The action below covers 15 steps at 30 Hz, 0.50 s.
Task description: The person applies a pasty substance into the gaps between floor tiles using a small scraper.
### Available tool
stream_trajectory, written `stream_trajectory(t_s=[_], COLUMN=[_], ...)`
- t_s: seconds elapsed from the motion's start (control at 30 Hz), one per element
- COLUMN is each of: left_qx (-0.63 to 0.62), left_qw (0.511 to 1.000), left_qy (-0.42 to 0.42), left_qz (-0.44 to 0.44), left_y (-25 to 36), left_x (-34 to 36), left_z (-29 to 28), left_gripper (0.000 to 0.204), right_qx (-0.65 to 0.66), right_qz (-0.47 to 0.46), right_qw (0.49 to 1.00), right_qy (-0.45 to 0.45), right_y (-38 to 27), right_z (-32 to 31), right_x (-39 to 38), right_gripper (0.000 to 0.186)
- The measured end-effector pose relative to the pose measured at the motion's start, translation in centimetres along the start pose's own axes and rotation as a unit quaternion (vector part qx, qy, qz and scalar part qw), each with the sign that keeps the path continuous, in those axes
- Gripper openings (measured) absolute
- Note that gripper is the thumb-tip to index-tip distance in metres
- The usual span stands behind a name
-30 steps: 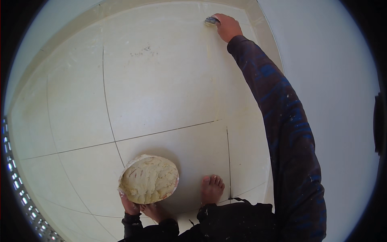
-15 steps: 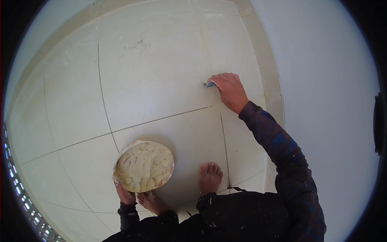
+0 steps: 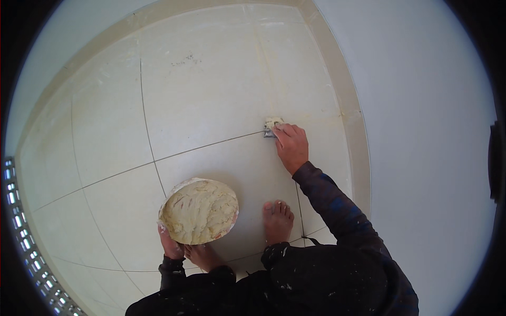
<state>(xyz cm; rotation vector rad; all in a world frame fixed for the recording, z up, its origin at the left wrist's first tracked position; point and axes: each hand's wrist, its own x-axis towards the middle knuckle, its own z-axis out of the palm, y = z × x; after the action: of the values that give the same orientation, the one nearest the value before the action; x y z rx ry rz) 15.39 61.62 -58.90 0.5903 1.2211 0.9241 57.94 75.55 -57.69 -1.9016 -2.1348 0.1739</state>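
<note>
Nearest, the left hand (image 3: 169,243) clasps the side of a round tub (image 3: 176,188) of cream paste (image 3: 200,211), its fingers mostly hidden. Beyond the bare right foot (image 3: 278,225), the right hand (image 3: 293,146) pinches a small paste-smeared scraper (image 3: 270,132) at a dark joint in the tiled floor (image 3: 211,100). Farther out, beige skirting (image 3: 359,145) edges the pale wall (image 3: 427,131).

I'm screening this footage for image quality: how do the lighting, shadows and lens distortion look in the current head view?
Head view: soft, diffuse light over the pale floor, with a faint shadow to the right of the tub; head view: bright spots in the strip at far left; head view: the baseboard bows, and the corners go black.
</note>
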Motion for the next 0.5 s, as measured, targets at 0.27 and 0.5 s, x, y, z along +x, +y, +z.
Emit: stream_trajectory(t_s=[0.27, 0.5], left_qx=[-0.037, 0.092], left_qw=[0.998, 0.995], left_qy=[0.041, 0.025], left_qz=[-0.025, 0.01], left_y=[1.1, 1.2], left_x=[-0.9, -1.0], left_z=[0.6, -0.2], left_gripper=[0.053, 0.051], right_qx=[0.087, -0.04], right_qz=[0.099, 0.22], right_qw=[0.988, 0.975], right_qy=[0.081, -0.009], right_y=[-1.2, -1.6], right_z=[-0.5, 1.9], right_x=[-2.7, -1.0], right_gripper=[0.027, 0.027])
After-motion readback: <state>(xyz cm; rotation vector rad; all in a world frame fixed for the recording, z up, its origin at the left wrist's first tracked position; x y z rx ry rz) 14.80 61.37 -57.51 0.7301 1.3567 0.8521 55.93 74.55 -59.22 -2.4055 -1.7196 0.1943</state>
